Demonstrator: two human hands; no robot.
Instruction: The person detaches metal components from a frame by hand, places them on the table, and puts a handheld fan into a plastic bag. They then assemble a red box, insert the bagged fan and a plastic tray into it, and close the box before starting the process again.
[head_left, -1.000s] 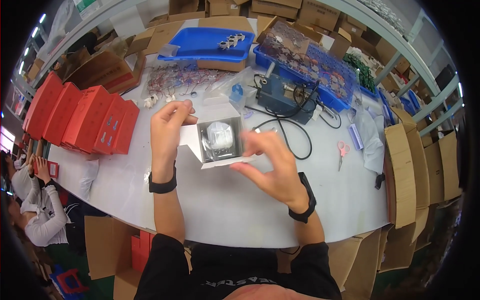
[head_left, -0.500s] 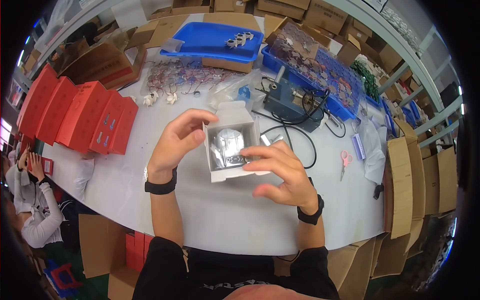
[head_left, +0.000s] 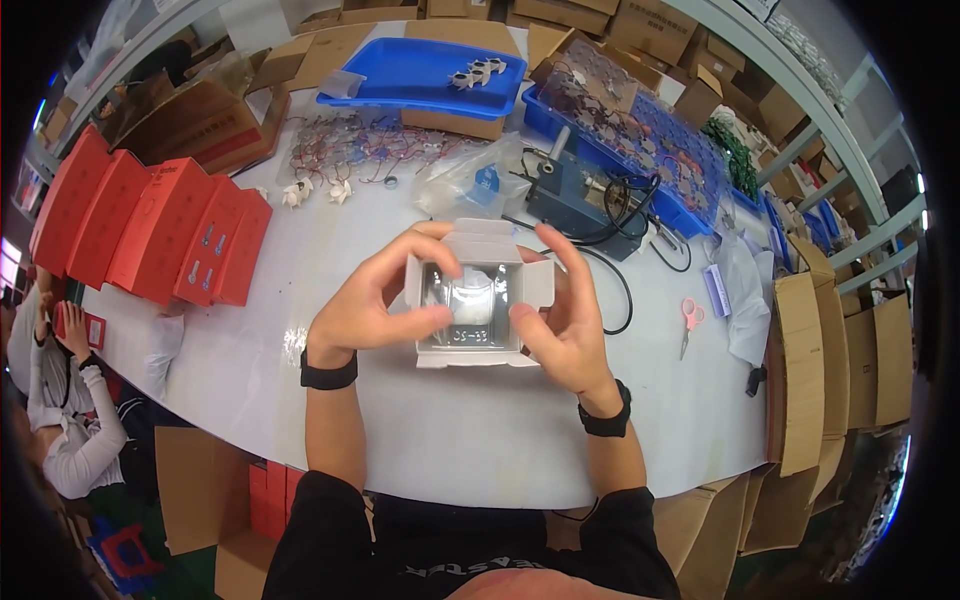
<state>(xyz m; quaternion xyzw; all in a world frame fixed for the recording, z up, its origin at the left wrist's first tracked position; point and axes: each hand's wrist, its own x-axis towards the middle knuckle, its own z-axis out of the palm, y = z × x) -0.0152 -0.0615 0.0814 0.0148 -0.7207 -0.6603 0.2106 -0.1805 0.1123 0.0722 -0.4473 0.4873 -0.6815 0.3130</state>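
A small white carton (head_left: pixel 480 360) with its flaps folded out is held over the table, its open top facing up. Inside lies a clear plastic insert (head_left: pixel 482 335), shiny, covering something pale that I cannot make out. My left hand (head_left: pixel 385 300) is closed on the carton's left side, its thumb across the insert. On the right side my right hand (head_left: pixel 570 325) grips the carton; the thumb touches the insert's right edge and the forefinger stands up behind a side flap.
Red boxes (head_left: pixel 160 230) stand in a row at the left. Behind are a blue tray (head_left: pixel 400 75), wired parts (head_left: pixel 360 150), a plastic bag (head_left: pixel 470 180) and a blue-grey machine (head_left: pixel 580 200) with black cables. Pink scissors (head_left: pixel 690 315) lie right. A co-worker (head_left: pixel 70 400) sits far left.
My right hand has moved from over the insert to the carton's right side. The left hand has closed in, its thumb now on the insert. The carton has turned squarer to me.
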